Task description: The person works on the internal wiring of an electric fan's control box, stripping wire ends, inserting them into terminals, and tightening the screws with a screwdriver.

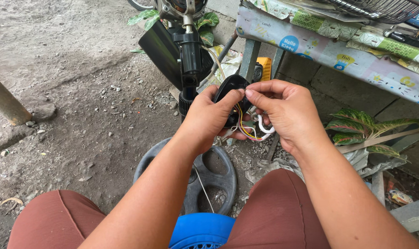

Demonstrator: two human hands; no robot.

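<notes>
My left hand (208, 117) and my right hand (283, 110) are closed together around a small black plastic housing (231, 86) held in front of me. A bundle of yellow, red and white wires (252, 131) hangs from the housing between my palms. My right thumb and fingers press on the housing's upper edge, and my left thumb lies on its front. Behind them stands the black neck and motor of a dismantled stand fan (189, 46), with a cable running down toward my hands.
A grey round fan base (218, 177) lies on the dirt between my knees, above a blue plastic seat (200, 233). A table with a patterned cloth (320, 41) stands at right with a wire fan guard (380, 9) on it. Leafy plants (366, 127) grow under it.
</notes>
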